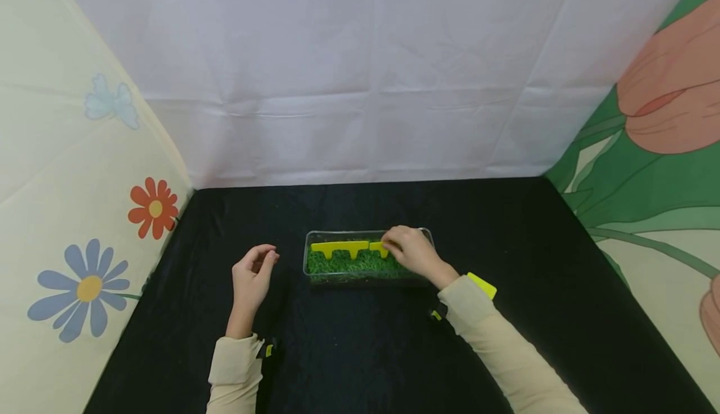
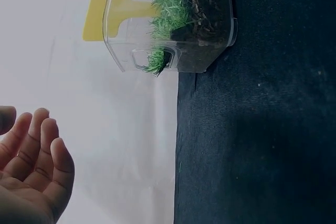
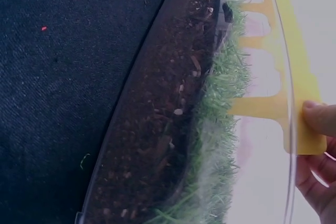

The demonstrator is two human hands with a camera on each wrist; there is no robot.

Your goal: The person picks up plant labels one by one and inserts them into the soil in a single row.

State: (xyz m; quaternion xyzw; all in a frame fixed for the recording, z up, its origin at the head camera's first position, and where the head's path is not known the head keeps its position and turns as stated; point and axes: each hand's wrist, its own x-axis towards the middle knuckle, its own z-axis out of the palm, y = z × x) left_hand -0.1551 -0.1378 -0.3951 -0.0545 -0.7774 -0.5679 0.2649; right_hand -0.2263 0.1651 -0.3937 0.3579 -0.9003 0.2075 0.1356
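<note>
A clear plastic box (image 1: 308,271) holds dark soil (image 3: 142,119) topped with green grass (image 1: 351,266). Above the grass stands a long yellow toothed strip (image 1: 340,246), its prongs pointing down into the blades. Beside it on the right is a second yellow toothed strip (image 3: 311,142), partly covered by my right hand (image 1: 415,252) in the head view. My right thumb and fingers pinch this strip at its upper corner, above the box rim. My left hand (image 1: 252,278) hovers left of the box, fingers loosely bent, holding nothing.
The box rests on a black cloth (image 1: 360,345) covering the table. A white sheet (image 1: 337,89) hangs behind, with flower-printed panels (image 1: 90,289) at the sides. Small red specks (image 3: 44,28) lie on the cloth in the right wrist view.
</note>
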